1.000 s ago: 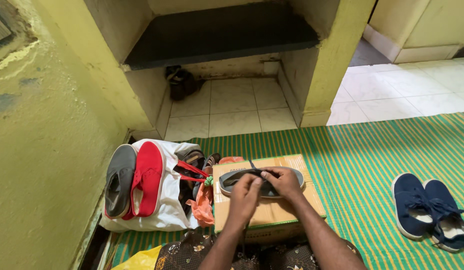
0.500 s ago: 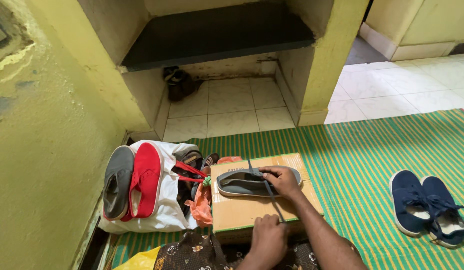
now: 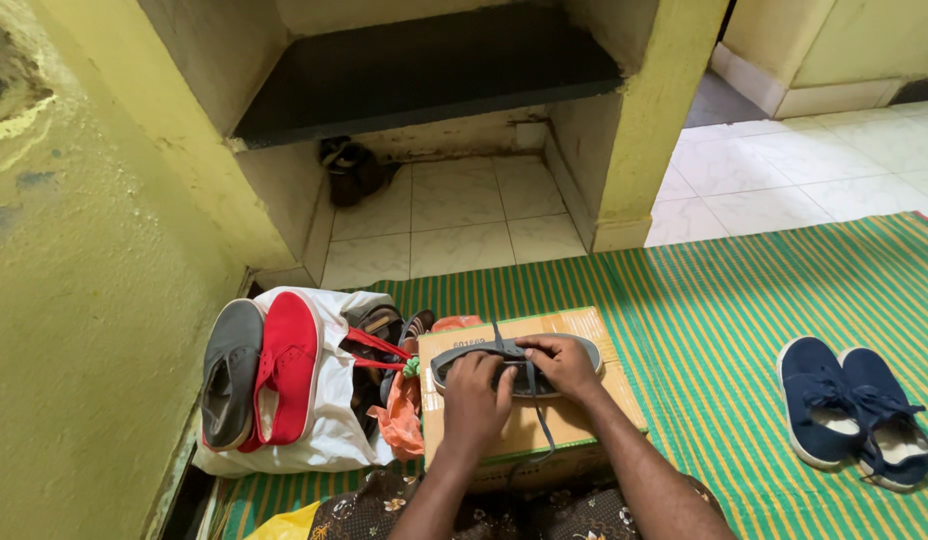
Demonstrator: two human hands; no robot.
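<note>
Two bare arms come up from the bottom edge, at about 6 o'clock. The left hand and the right hand have nothing on them: no gloves, no rings, no watch, no bands at the wrists. The arms have no sleeves as far as they show. Below the arms, right at 6 o'clock, there is dark cloth with a small flower pattern in light colours. It covers the person's lap. The fingers are short and rounded, with plain nails.
</note>
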